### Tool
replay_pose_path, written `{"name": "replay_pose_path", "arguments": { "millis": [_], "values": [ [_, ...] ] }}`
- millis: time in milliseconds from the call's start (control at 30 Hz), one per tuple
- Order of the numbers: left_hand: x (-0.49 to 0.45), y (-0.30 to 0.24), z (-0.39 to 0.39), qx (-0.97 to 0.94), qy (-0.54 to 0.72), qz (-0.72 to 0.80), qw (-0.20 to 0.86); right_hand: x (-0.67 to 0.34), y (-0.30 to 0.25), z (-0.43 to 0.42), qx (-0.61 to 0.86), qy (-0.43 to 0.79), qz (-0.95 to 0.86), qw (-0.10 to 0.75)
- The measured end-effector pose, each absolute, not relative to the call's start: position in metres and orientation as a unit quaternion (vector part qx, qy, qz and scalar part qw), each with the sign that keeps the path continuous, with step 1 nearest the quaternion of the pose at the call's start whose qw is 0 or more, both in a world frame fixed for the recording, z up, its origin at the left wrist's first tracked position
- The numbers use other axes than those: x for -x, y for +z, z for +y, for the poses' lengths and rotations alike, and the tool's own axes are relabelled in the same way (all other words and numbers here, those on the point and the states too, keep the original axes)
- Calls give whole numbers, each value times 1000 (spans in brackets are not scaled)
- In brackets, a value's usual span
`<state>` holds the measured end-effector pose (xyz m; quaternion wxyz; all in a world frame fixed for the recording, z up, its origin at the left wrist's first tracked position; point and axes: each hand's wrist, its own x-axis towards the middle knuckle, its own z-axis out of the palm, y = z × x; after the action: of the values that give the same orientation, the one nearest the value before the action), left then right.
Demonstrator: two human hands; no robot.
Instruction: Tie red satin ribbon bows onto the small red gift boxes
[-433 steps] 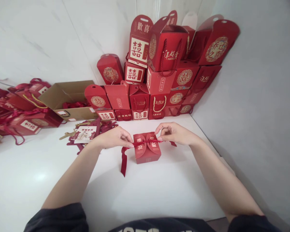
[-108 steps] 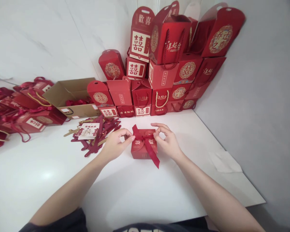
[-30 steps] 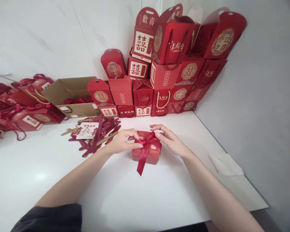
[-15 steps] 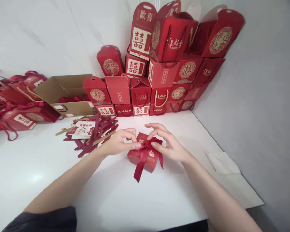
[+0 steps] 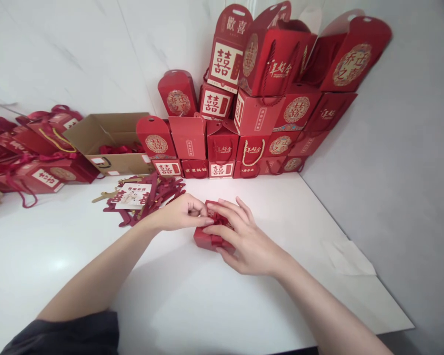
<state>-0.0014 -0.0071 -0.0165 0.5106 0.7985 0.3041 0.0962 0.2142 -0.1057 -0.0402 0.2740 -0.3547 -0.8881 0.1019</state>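
Note:
A small red gift box (image 5: 204,238) lies on the white table in front of me, with a dark red satin ribbon (image 5: 216,240) tied in a bow across its top. At its left side, my left hand (image 5: 183,213) is closed, thumb and curled fingers pinching the ribbon near the knot. My right hand (image 5: 250,242) reaches over the box from the right, its fingers spread and resting across the bow and the lid. Much of the bow and the box's right half is hidden beneath this hand.
Stacked red boxes (image 5: 222,148) stand along the back wall. To their left is an open cardboard box (image 5: 122,165) with red ribbons inside. A heap of dark red strips (image 5: 153,197) with a printed card lies left of my hands. White paper (image 5: 355,259) lies at right.
My right hand has moved left and down over the box, spreading its fingers and covering the bow. The left hand stays by the knot. The whole view has shifted slightly.

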Motion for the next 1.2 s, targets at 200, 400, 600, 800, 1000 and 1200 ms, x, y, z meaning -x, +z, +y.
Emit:
{"name": "replay_pose_path", "arguments": {
  "millis": [200,400,600,800,1000,1200],
  "values": [
    [3,-9,-6,-765,84,286,571,-217,-45,-101,318,119,-904,260],
    [3,-1,-9,-774,61,322,541,-206,-64,-98,341,17,-873,349],
    [6,7,-14,-774,20,310,552,-204,-67,-99,325,-13,-878,350],
    [5,4,-13,-744,42,352,566,-202,-66,-102,366,-42,-862,347],
    [4,-5,-14,-806,62,400,432,-202,-67,-105,381,-84,-833,392],
    [3,-11,-11,-797,85,400,445,-203,-72,-106,379,-96,-823,412]
  ]
}}
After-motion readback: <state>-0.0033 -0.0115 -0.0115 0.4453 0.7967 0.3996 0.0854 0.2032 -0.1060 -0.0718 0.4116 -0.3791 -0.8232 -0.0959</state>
